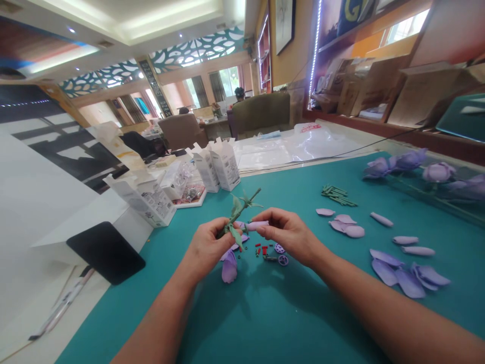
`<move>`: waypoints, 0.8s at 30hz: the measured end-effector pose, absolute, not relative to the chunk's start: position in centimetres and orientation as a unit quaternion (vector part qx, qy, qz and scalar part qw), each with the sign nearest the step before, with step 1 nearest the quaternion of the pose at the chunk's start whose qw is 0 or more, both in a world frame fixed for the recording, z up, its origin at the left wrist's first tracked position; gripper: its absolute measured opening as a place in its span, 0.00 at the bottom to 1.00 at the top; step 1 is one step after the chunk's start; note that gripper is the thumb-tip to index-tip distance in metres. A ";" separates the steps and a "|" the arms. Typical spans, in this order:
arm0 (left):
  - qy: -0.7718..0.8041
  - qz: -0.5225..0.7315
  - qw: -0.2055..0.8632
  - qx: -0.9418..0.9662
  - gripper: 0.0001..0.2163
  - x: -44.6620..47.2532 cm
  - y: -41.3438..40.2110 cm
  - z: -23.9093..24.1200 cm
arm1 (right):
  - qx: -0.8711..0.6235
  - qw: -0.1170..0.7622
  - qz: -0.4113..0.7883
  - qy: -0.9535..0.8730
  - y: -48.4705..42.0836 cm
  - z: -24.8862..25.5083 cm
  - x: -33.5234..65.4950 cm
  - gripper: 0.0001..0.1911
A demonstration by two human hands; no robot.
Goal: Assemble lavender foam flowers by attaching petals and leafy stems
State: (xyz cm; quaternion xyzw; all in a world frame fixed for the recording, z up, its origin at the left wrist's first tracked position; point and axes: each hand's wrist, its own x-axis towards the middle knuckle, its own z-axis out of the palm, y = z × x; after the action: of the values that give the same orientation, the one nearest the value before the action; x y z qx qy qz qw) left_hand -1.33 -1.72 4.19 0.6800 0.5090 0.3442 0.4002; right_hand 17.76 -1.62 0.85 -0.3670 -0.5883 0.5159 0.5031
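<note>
My left hand is closed round the lower end of a green leafy stem that points up and away. My right hand pinches a rolled lilac petal piece whose tip meets the stem near my left fingers. Below the hands, on the teal mat, lie a lilac petal, small red parts and two purple ring parts.
Loose lilac petals are spread at the right, with a bundle of green rods and finished purple flowers behind. White cartons stand at the mat's far left. A black pad lies left. People sit far back.
</note>
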 end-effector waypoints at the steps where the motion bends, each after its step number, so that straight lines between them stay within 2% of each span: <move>1: 0.509 0.345 0.401 0.680 0.09 -1.3 -1.7 4.2 | -0.367 0.502 0.515 -0.590 -1.6 0.8 17.8 0.11; 11: 0.510 0.342 0.374 0.695 0.10 -1.6 -1.6 4.2 | -0.355 0.514 0.526 -0.578 -1.7 1.0 17.6 0.10; 24: 0.491 0.338 0.399 0.697 0.11 -2.0 -1.4 4.2 | -0.370 0.522 0.503 -0.581 -2.3 1.4 17.3 0.11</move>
State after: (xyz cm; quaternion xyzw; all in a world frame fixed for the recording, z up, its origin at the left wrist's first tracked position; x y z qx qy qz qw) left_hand -2.00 -1.40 4.22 0.6967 0.4910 0.3380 0.3991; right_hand 17.33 -2.30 1.38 -0.3702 -0.5806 0.5031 0.5222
